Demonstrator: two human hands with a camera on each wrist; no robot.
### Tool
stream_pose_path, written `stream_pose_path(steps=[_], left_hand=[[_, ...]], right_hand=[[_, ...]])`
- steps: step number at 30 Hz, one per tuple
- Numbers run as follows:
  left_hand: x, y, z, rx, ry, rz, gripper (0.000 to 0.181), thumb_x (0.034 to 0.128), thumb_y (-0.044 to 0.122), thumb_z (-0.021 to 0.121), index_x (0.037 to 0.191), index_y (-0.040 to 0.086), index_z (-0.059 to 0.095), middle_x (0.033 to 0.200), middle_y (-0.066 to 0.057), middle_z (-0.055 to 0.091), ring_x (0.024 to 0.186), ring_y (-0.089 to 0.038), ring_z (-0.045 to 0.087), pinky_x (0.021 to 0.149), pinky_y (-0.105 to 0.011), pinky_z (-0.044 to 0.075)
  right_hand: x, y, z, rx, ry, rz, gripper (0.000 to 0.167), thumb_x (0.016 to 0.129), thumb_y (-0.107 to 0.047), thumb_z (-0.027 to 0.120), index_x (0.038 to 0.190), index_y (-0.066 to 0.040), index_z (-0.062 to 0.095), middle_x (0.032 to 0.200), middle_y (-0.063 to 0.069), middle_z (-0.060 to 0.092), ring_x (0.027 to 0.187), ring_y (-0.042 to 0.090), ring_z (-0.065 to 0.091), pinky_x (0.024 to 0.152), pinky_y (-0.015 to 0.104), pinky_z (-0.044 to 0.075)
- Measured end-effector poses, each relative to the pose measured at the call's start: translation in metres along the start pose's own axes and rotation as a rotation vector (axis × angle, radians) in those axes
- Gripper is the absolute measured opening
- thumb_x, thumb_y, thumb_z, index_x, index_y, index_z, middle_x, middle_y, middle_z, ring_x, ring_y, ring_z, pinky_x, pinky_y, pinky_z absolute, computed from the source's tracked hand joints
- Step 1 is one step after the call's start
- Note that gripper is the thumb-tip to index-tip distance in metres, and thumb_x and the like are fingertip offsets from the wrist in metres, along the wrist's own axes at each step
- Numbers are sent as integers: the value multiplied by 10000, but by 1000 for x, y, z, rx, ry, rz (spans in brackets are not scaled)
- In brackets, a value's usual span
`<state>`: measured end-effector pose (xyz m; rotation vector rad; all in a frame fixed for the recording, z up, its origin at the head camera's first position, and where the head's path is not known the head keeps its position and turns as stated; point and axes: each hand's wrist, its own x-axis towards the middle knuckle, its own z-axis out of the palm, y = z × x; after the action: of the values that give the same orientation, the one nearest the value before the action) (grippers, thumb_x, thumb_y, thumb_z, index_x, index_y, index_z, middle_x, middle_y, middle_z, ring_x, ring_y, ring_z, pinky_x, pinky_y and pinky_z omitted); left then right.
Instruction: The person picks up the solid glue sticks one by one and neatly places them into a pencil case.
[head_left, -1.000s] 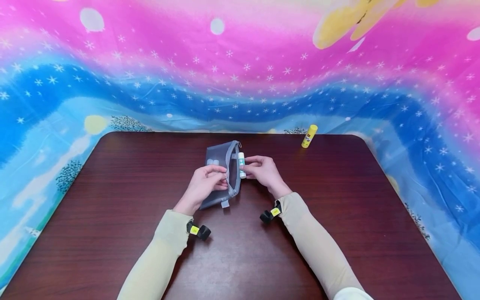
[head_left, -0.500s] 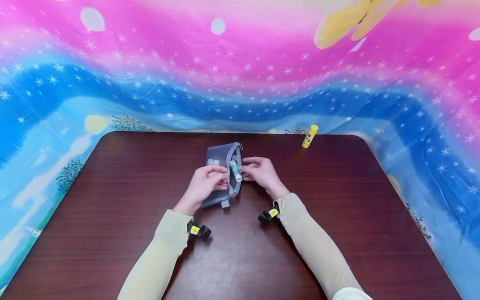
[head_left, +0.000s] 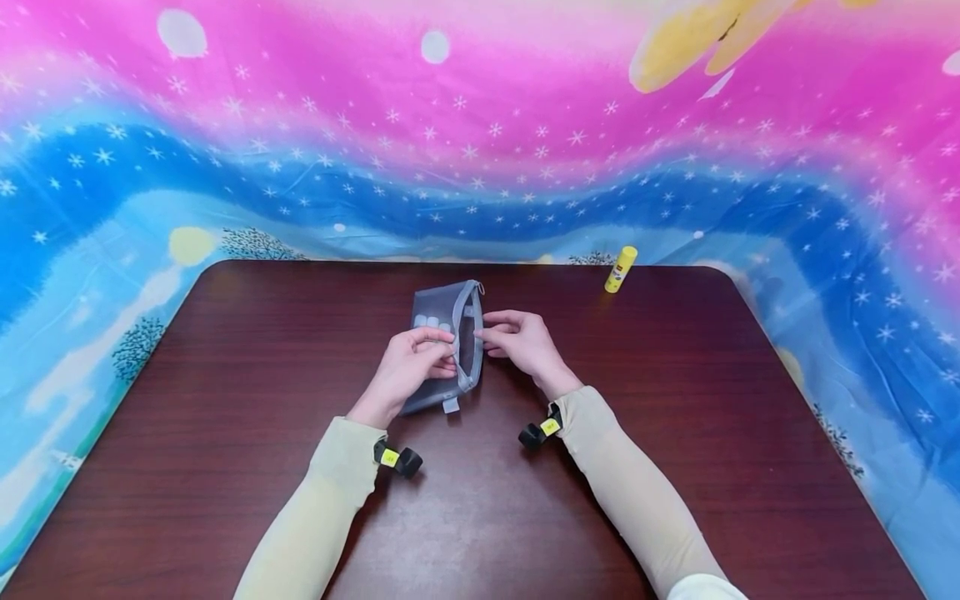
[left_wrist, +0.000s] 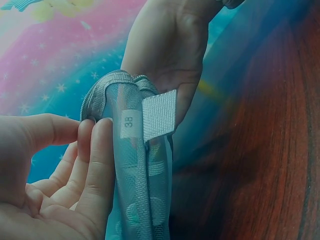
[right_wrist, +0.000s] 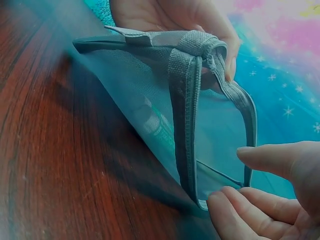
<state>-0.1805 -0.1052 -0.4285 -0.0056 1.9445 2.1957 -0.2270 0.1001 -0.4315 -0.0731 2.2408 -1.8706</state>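
Glue stick (head_left: pixel 445 328) now beside left grip (head_left: pixel 405 363)

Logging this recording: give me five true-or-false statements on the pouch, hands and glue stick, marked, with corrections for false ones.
1. The left hand pinches the edge of the mesh zipper pouch. True.
2. The yellow glue stick is on the table, apart from both hands. True.
3. The pouch is zipped shut. False: its mouth gapes open.
4. The right hand grips the yellow glue stick. False: it is at the pouch's mouth.
5. A label reading 38 shows in the left wrist view. True.
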Motion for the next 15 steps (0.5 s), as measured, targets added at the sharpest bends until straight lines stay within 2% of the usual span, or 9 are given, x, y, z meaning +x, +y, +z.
stream_pose_path(steps=[9, 15], left_hand=[[1, -1, -1, -10, 1, 3, 229, 972, 18, 635, 1173, -93, 645, 843, -148, 699, 733, -187, 677, 733, -347, 631], [1, 0, -1, -2, 0, 0, 245, 971, 27, 644, 1181, -99, 643, 851, -151, 701, 736, -191, 679, 733, -350, 631]], right_hand=[[1, 3, -7, -67, 35, -18, 428, 912, -213, 787, 1271, -1, 689, 1097, 127, 735, 984, 322, 713, 859, 408, 601], [-1, 4, -10, -53, 51, -26, 447, 923, -250, 778, 1280, 2, 684, 1128, 117, 729, 1029, 315, 696, 901, 410, 584]])
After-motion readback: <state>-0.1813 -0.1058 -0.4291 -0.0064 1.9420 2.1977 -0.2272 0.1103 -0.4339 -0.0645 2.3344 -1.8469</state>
